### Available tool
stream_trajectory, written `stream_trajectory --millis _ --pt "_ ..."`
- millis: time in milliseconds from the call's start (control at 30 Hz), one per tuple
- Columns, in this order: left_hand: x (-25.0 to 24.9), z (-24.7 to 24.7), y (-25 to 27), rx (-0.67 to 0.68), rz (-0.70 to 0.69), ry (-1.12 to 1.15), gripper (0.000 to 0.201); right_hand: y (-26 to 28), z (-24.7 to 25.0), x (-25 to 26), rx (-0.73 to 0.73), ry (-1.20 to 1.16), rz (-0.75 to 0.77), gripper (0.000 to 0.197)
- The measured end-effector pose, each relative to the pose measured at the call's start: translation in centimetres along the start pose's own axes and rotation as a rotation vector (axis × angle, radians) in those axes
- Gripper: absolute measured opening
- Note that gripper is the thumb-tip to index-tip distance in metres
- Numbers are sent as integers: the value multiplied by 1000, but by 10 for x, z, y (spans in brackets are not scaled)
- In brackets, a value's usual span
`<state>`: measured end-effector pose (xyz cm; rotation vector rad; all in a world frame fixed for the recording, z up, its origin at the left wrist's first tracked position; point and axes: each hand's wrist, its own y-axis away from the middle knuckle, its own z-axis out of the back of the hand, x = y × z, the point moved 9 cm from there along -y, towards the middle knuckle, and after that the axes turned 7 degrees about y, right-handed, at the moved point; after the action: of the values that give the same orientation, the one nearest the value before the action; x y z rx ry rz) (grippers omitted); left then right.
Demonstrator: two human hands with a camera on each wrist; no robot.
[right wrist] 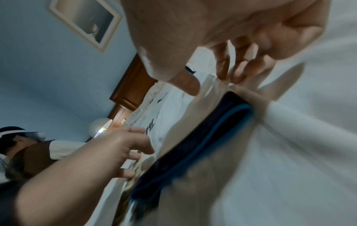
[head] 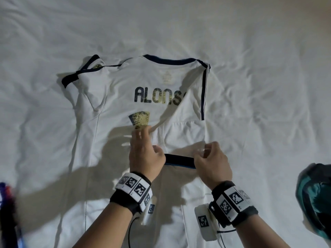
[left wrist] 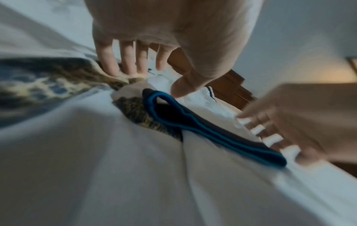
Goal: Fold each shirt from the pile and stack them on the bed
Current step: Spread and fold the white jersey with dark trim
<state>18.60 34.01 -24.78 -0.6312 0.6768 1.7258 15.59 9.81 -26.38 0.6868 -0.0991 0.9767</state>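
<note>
A white jersey (head: 114, 140) with dark trim and "ALONS" lettering lies back-up on the bed sheet (head: 268, 68). Its right sleeve is folded in across the back, and the dark blue-edged cuff (head: 180, 161) lies between my hands. My left hand (head: 148, 140) presses straight fingers on the fabric by the gold number, left of the cuff (left wrist: 212, 131). My right hand (head: 204, 151) curls its fingers and thumb at the folded sleeve's right edge and pinches the white fabric just above the cuff (right wrist: 193, 149). The left sleeve lies crumpled at the top left.
A teal and dark garment (head: 315, 199) lies at the right edge. Dark blue and red clothes (head: 7, 212) sit at the lower left edge. A wooden headboard (right wrist: 133, 85) and a framed picture (right wrist: 85, 21) are beyond the bed.
</note>
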Motion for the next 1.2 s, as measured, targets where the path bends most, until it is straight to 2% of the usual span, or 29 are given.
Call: stream_trajectory --millis 100,233,367,467,567,733,800,833,933,967,1000,1100,1200 --pt "-25 -22 -8 119 -148 -370 79 -26 24 28 -115 -92 97 33" --pt "-26 -59 -25 215 -259 -488 76 -89 46 74 -182 -199 148 53" --pt "-12 -72 -29 224 -283 -478 79 -145 49 107 -154 -106 106 56" --pt "-8 -76 -29 223 -278 -467 78 -173 46 112 -138 -84 103 36" --pt "-5 -78 -29 234 -275 -462 79 -191 52 108 -158 -99 91 31" --pt "-4 -79 -30 238 -283 -458 81 -198 67 112 -316 -31 58 30" --pt "-4 -78 -30 221 -287 -450 81 -170 71 121 -432 -35 166 43" --pt "-4 -78 -30 212 -293 -448 80 -149 63 131 -423 28 306 52" --pt "-6 -78 -30 196 -295 -453 78 -76 -11 143 -147 583 810 68" --pt "-5 -79 -30 190 -282 -467 77 -63 -32 135 -109 734 922 69" --pt "-5 -79 -31 185 -262 -486 76 -60 -45 127 -98 833 974 70" --pt "-4 -79 -31 185 -268 -501 80 -94 -42 119 -55 875 844 75" --pt "-6 -77 -31 183 -305 -468 78 -127 -19 124 -84 826 717 76"
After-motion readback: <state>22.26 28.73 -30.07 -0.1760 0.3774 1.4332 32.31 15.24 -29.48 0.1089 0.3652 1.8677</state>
